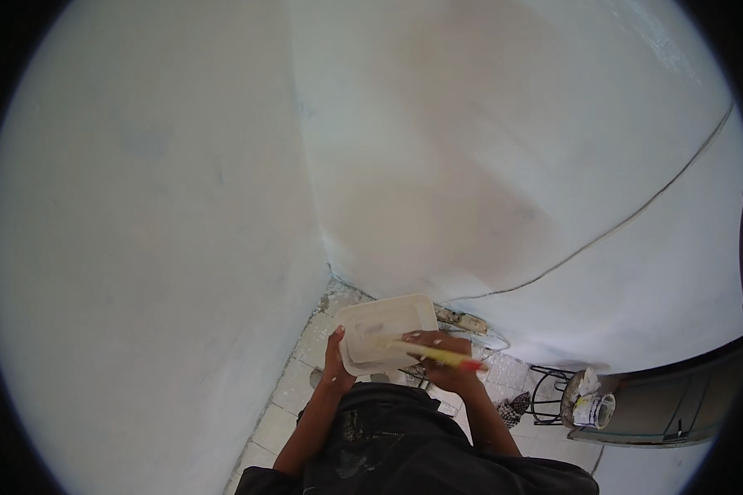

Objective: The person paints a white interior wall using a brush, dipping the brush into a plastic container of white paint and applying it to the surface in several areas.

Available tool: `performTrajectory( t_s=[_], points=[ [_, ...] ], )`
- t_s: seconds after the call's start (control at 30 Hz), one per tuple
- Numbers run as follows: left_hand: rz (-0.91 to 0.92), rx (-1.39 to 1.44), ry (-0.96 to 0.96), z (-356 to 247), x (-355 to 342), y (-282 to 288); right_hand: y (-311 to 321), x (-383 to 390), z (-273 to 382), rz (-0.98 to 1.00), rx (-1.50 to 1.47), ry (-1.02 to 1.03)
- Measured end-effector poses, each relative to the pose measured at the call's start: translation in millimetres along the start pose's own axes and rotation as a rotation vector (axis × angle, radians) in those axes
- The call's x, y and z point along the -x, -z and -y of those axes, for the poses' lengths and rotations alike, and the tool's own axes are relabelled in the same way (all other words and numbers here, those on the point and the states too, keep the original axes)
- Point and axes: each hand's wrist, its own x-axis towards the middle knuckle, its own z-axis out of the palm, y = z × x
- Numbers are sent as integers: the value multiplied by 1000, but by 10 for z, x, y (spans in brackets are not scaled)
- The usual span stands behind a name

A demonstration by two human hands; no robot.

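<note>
My left hand [336, 361] grips the left side of a pale rectangular plastic tray [385, 303], held at waist height over my dark, paint-marked clothes [371, 437]. My right hand [451, 376] is closed on a paintbrush with a yellow handle [446, 355] and red end. The brush's head reaches into the tray toward its middle and is hard to make out against the pale inside. White flecks spot both my hands.
Two pale, patchy walls [157, 247] meet ahead at a corner. A thin cable [603, 236] crosses the right wall to a power strip [462, 322]. The tiled floor [276, 421] has a checked cloth [512, 406]. At right, a paint bucket [594, 411] sits on a stool [549, 396] beside dark furniture [685, 396].
</note>
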Motion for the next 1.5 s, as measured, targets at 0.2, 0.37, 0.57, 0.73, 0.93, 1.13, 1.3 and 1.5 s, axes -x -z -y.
performTrajectory(
  t_s=[0.2,0.37,0.57,0.73,0.93,1.13,1.3,1.5],
  points=[
    [-72,0,-45,-16,21,-104,110,30,-69,-422,-815,-683],
    [-82,-13,-54,-22,51,-177,97,47,-75,-495,-1396,-821],
    [-80,17,-57,25,132,-181,103,100,29,-463,-1621,-856],
    [-109,44,-27,81,198,-101,138,25,400,-611,-959,-715],
    [-123,36,-56,41,306,-111,-59,94,593,-452,-24,-174],
    [-173,-3,-83,76,376,-109,-358,297,295,-443,-25,-126],
    [-205,-9,-80,98,384,-168,-272,279,241,-276,29,-289],
    [-220,22,-67,189,279,-73,-376,462,-187,-309,14,-443]
  ],
)
